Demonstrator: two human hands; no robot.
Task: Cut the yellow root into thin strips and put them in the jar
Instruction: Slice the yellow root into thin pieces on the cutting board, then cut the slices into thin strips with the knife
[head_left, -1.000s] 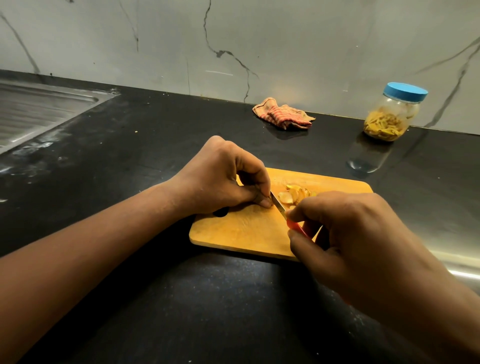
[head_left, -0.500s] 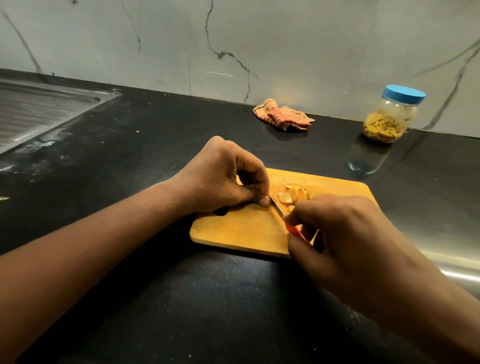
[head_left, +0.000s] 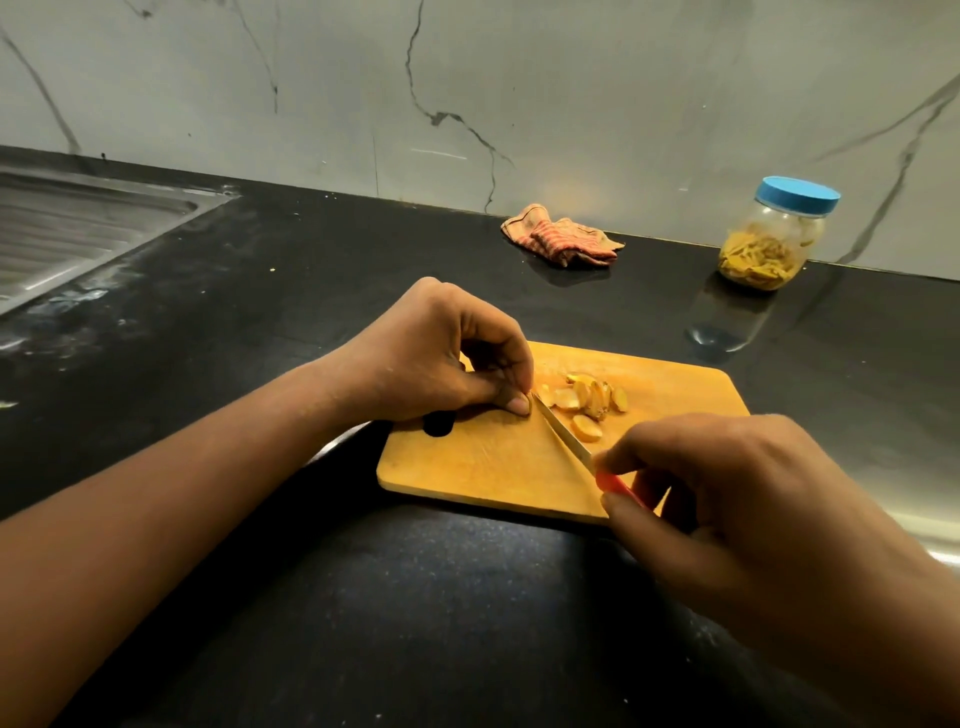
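A wooden cutting board (head_left: 478, 467) lies on the black counter. My left hand (head_left: 436, 358) pinches a small end of the yellow root (head_left: 530, 402) against the board. My right hand (head_left: 737, 499) grips a knife (head_left: 563, 434) by its red handle, the blade's tip resting right beside the root piece. Several cut yellow slices (head_left: 592, 400) lie in a heap just right of the blade. The clear jar (head_left: 769, 239) with a blue lid on stands at the back right, holding yellow strips.
A crumpled striped cloth (head_left: 563, 241) lies by the marble wall at the back. A steel sink drainboard (head_left: 78, 228) fills the far left. A metal edge (head_left: 930, 535) shows at the right behind my right hand.
My right hand has drawn back toward me, so more of the blade and more slices show. My left hand stays on the root piece.
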